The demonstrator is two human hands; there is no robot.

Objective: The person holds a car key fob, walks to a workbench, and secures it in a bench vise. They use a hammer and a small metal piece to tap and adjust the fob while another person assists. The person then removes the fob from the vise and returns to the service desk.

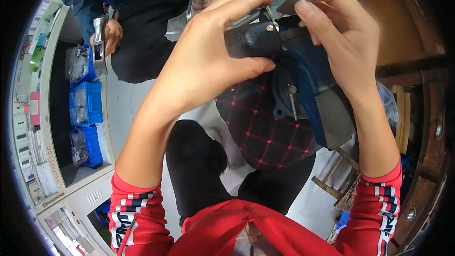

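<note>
Fingers of the right hand clamp a flat, round-ended silver metal plate above the blue metal vise. Left hand curves around a dark rounded piece, thumb below; can't tell if clamped. Vise overlaps right edge of black, red-checked cushion.

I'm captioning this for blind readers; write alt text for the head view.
A person's right hand pinches a flat metal piece near a blue vise, while the left hand curves around a dark rounded part. Opposite, a co-worker's hand holds a hammer.
</note>
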